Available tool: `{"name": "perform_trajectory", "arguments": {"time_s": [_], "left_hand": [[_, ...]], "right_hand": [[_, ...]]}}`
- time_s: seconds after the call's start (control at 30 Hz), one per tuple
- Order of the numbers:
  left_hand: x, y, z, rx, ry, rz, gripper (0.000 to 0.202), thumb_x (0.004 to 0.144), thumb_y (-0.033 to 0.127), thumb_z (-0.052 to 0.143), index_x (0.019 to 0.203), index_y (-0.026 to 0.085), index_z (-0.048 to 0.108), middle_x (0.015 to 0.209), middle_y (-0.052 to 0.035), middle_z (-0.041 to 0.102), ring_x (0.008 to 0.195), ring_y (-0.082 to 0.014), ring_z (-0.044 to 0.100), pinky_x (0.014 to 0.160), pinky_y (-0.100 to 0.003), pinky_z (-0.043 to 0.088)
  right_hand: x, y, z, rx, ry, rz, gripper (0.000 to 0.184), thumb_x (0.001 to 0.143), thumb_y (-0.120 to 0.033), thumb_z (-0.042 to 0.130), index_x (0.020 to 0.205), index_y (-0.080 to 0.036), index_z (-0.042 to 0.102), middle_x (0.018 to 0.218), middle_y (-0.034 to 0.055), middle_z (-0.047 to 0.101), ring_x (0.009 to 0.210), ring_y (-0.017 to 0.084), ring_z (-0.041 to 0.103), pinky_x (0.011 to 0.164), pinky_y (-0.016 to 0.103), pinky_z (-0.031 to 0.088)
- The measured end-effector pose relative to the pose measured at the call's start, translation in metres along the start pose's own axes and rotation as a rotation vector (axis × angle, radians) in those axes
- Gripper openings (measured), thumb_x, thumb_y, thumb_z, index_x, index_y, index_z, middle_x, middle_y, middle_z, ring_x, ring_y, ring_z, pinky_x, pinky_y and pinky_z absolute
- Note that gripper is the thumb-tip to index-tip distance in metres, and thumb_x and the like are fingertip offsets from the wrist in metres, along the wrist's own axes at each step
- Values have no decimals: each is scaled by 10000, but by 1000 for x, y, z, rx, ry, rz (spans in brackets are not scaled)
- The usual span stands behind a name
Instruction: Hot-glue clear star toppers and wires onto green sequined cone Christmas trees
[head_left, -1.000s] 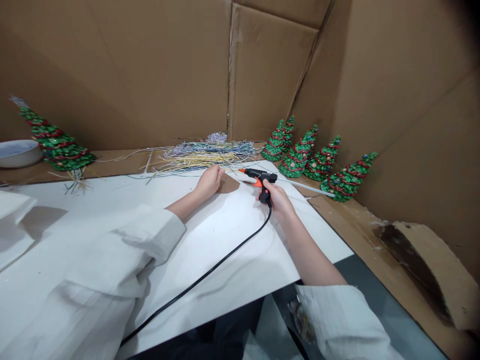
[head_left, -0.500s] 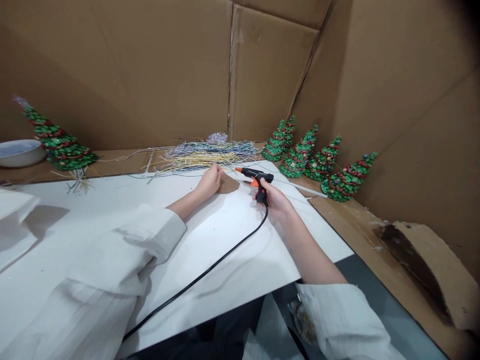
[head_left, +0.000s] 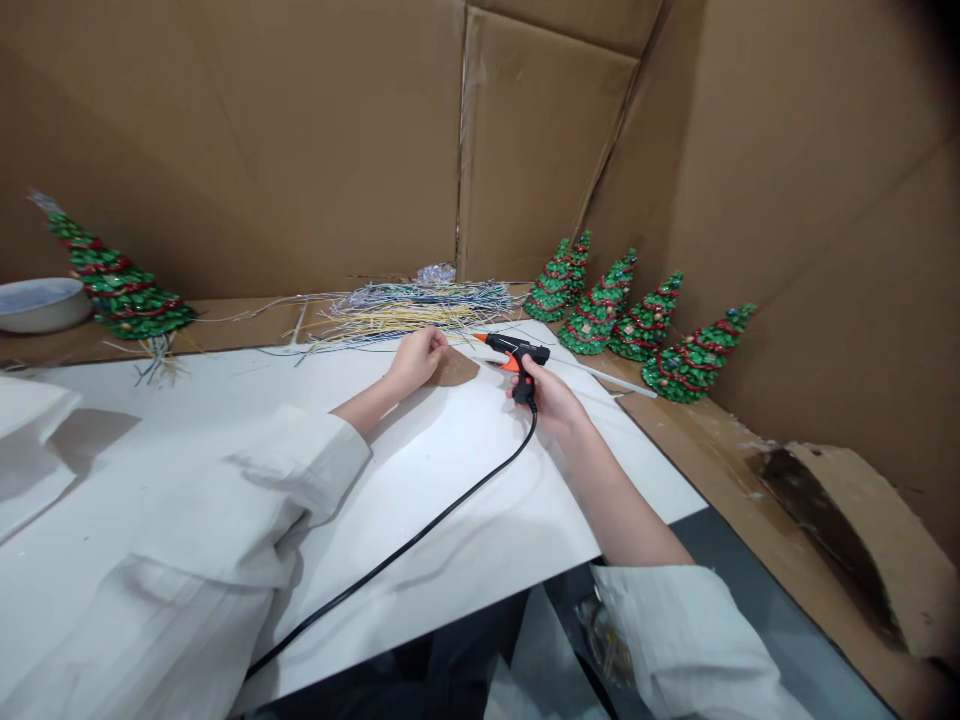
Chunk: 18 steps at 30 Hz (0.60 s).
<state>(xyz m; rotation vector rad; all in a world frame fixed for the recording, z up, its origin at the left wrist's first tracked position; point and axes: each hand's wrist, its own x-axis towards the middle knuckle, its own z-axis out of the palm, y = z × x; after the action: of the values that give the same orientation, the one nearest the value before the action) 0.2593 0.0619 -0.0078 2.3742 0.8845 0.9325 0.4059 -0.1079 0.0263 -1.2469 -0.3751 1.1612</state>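
Observation:
My right hand (head_left: 553,398) is wrapped round the grip of a black and orange glue gun (head_left: 517,352), its orange nozzle pointing left. A white glue stick (head_left: 611,378) sticks out from behind the gun. My left hand (head_left: 417,358) is closed in a pinch just left of the nozzle; what its fingertips hold, if anything, is too small to make out. Beside and partly under that hand lies a small brown cardboard piece (head_left: 456,370) on the white board (head_left: 480,520). The gun's black cord (head_left: 420,535) runs across the board toward me.
Behind my hands lies a pile of coloured thin wires (head_left: 420,312). Several small decorated Christmas trees (head_left: 598,305) stand at the right, and one larger tree (head_left: 124,290) leans at the left beside a white bowl (head_left: 41,305). Cardboard walls (head_left: 322,140) enclose the back and right.
My left hand has shifted very slightly left, and its fingers have moved a little. The glue gun has edged slightly to the right in my right hand.

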Motion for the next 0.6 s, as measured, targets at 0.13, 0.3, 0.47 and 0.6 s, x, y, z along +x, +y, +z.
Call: {"name": "perform_trajectory", "arguments": {"time_s": [0.13, 0.3, 0.47, 0.6], "left_hand": [[-1, 5, -3, -21, 5, -30, 73, 719, 231, 534, 715, 178, 584, 694, -31, 661, 645, -175, 590, 638, -278, 426], [-2, 8, -2, -9, 16, -48, 163, 787, 313, 497, 691, 188, 541, 656, -27, 648, 623, -174, 572, 606, -275, 404], [-2, 6, 1, 45, 29, -35, 192, 838, 320, 438, 701, 197, 491, 680, -37, 612, 646, -184, 536, 613, -289, 368], [-2, 8, 1, 77, -8, 7, 259, 851, 321, 416, 617, 209, 431, 596, -20, 539, 599, -180, 486, 592, -293, 334]], "right_hand": [[2, 1, -2, -3, -1, -13, 211, 900, -307, 483, 775, -157, 563, 518, -20, 561, 436, 105, 579, 357, 172, 392], [6, 3, -4, -16, 29, -36, 201, 887, -317, 510, 770, -161, 558, 517, -23, 566, 442, 101, 587, 359, 158, 397], [6, 2, -3, -33, 40, -33, 220, 884, -329, 514, 757, -158, 569, 497, -20, 560, 439, 108, 592, 349, 161, 391], [5, 2, -3, -24, 40, -39, 217, 893, -303, 500, 761, -147, 573, 505, -20, 566, 432, 106, 590, 364, 168, 411]]}}
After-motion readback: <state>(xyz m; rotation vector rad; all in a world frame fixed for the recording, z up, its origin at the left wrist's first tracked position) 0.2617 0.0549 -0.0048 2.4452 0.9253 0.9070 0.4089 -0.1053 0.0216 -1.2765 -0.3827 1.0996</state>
